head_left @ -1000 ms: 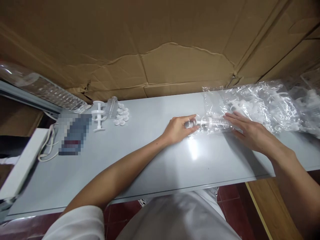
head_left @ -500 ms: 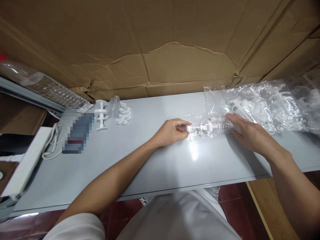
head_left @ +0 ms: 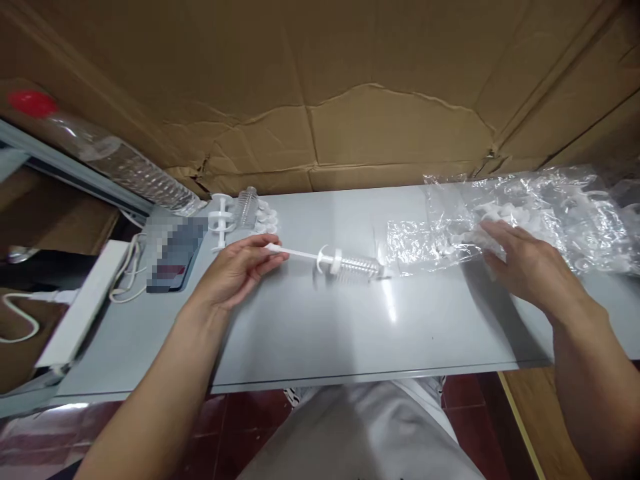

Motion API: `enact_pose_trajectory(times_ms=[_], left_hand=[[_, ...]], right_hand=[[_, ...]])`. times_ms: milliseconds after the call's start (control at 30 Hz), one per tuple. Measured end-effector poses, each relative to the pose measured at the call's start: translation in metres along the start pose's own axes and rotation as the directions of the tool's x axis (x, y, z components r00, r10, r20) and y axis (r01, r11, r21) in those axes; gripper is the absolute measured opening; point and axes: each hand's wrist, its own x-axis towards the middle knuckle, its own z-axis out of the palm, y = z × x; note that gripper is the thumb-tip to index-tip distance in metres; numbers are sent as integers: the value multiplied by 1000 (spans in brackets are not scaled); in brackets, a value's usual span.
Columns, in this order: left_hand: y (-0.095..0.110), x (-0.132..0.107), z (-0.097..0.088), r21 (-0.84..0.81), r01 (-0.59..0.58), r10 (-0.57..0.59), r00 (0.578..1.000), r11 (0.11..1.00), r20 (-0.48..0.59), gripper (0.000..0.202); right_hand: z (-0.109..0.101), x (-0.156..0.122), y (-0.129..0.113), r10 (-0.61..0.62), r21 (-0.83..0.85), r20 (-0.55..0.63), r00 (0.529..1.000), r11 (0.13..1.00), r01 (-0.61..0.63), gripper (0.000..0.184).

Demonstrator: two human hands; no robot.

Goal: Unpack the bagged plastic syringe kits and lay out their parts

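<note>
My left hand (head_left: 239,270) pinches the end of the white plunger of a plastic syringe (head_left: 356,267) with a clear ribbed barrel. The syringe points to the right, above the table, its plunger drawn out long. To its right lies a crinkled clear plastic bag (head_left: 413,243), apart from the barrel's tip. My right hand (head_left: 533,267) grips the far end of this bag, its fingertips partly hidden among the plastic. More bagged white parts (head_left: 520,215) lie just behind the right hand.
At the left stand a white plunger piece (head_left: 221,220), a clear ribbed barrel (head_left: 246,207) and several small white caps (head_left: 267,217). Nearby are a pixelated phone (head_left: 175,260), a white power strip (head_left: 83,307) with cables and a red-capped bottle (head_left: 125,167). Cardboard (head_left: 390,127) walls the table's back.
My left hand has moved left, drawing the syringe out of the clear bag. The bag now lies flat, still under my right hand. The view has shifted slightly.
</note>
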Motion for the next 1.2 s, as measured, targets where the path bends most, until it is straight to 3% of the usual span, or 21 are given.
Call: enact_pose_trajectory(times_ms=[100,167,267,333,400,433,500,567,667,733,800,967,1200], left_hand=[[6,-6,-23,-59,-55,48,993,997,-104,24],[8,-11,-33,-104,-83,67,986,991,-154,24],[7,-19,-40,-155,-103,80,985,982,-151,23],[5,-23,-39,-170,-100,79,989,980,-122,22],[4,-27,-33,-174,-101,89,993,979,-77,24],[4,-28,-28,-177,-109,102,994,978,-50,26],[5,-28,-16,-191,-129,133,991,973,9,28],[5,-27,-2,-213,-143,158,986,967,57,29],[3,-22,18,-215,-167,195,974,962,114,26],[0,-17,29,-167,-196,224,959,966,175,22],[-2,-11,38,-56,-260,266,934,964,240,24],[-7,0,51,277,-445,329,865,852,378,69],[-18,1,49,377,-427,300,887,822,350,50]], right_hand=[[4,3,10,-14,-43,3,1000,999,15,59],[1,2,18,-17,-64,66,998,998,21,62],[-16,-6,19,-18,-71,166,986,997,30,80],[-34,-13,3,-20,-18,146,989,1000,23,93],[-51,-18,-28,-49,151,54,997,988,40,90],[-56,-19,-49,-40,307,9,999,951,35,83],[-58,-13,-92,-2,600,34,999,800,-19,62],[-50,0,-129,-47,778,170,984,620,-104,62],[-32,28,-164,-13,901,275,961,351,-253,64],[-24,46,-174,63,919,278,959,274,-284,62],[-21,60,-181,97,914,279,955,279,-295,63],[-19,75,-191,56,876,311,949,371,-309,70],[0,74,-185,145,833,187,972,500,-235,77]])
